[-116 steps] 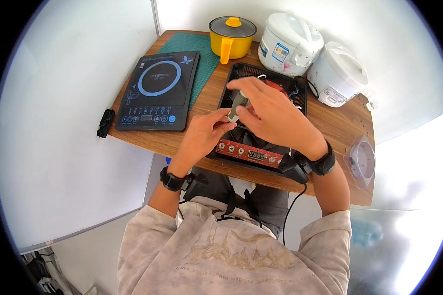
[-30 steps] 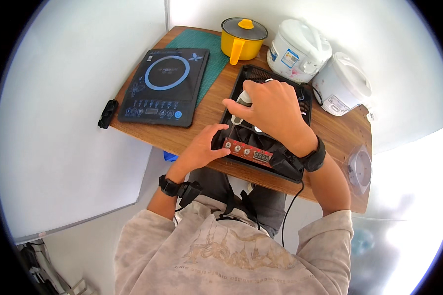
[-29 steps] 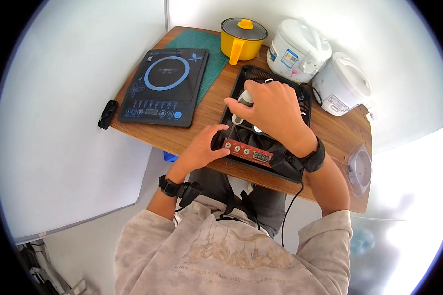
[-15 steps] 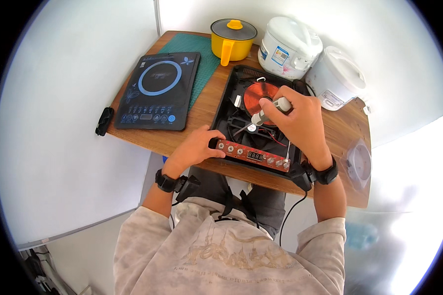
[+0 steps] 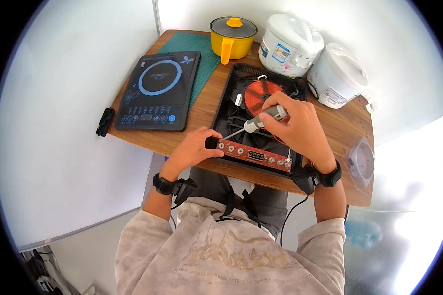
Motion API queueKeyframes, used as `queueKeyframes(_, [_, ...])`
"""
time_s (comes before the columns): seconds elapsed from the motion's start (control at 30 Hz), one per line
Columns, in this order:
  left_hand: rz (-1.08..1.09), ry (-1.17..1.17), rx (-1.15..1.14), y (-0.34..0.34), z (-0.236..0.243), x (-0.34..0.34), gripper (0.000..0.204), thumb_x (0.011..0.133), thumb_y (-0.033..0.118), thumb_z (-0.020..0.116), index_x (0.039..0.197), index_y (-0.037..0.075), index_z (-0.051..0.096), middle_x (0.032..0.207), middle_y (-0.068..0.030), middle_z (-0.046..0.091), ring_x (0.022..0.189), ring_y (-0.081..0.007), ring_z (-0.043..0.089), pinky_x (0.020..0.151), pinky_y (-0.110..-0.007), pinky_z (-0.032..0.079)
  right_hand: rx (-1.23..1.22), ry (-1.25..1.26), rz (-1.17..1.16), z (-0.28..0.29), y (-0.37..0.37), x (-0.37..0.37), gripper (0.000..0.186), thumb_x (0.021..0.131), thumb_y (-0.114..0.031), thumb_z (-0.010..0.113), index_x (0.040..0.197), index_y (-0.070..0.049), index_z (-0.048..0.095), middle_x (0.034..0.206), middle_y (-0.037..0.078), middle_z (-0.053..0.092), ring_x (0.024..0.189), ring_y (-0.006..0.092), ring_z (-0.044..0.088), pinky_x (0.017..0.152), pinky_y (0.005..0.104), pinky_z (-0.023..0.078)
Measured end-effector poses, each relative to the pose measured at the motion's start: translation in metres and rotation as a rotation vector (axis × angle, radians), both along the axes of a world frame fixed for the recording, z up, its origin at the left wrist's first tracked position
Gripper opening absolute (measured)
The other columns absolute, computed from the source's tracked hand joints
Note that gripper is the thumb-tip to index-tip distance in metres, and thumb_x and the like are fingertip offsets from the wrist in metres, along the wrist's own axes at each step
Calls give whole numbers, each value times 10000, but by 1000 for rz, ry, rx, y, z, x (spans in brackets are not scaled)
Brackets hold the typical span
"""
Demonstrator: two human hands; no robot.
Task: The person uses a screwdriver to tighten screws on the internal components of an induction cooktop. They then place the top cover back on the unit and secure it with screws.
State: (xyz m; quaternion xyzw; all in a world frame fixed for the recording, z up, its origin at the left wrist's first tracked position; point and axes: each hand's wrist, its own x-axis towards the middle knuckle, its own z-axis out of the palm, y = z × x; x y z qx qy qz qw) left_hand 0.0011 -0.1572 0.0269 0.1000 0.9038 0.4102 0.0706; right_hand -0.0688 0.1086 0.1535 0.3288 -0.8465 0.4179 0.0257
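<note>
Right hand [image 5: 300, 125]: closed around the handle of the screwdriver [image 5: 267, 118].
Screwdriver axis: slanted, handle toward the right and far side, shaft running left and toward the person.
Screwdriver tip: at the left end of the red control board [image 5: 255, 155], between the left hand's thumb and forefinger; contact cannot be confirmed.
Left hand [image 5: 194, 149]: thumb and forefinger bracket the board's left end; cannot tell whether they grip it.
Nearer hand: left, just beside the tip; the right lies up and to the right.
Control board: long axis left to right, along the near side of the black housing [image 5: 219, 109].
Housing: on the desk [image 5: 206, 110], coil [image 5: 255, 95] exposed beyond the board.
</note>
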Motion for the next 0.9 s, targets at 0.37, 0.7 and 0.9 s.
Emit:
queueKeyframes(0.37, [30,-57,10,2,3,2,479,812,329,839,1162,44,679,1116,-162,651,1100,-357,616,946,-417,485,-8,69,157,-12,-9,-22,175,782,-48,661,951,-23,623,719,69,639,568,138,543,560,271,466])
queueKeyframes(0.7, [31,84,81,0,-12,4,473,799,295,866,1178,71,692,1006,-124,660,927,-286,634,801,-368,500,77,8,80,-7,-15,-21,173,776,-101,671,902,1,610,809,179,665,757,392,657,724,416,530])
queueKeyframes(0.9, [39,41,69,0,-10,4,485,803,296,863,1192,66,687,1024,-122,667,915,-271,636,791,-366,503,56,20,83,-12,-16,-23,169,784,-101,670,902,-1,603,801,181,662,771,400,662,730,420,531])
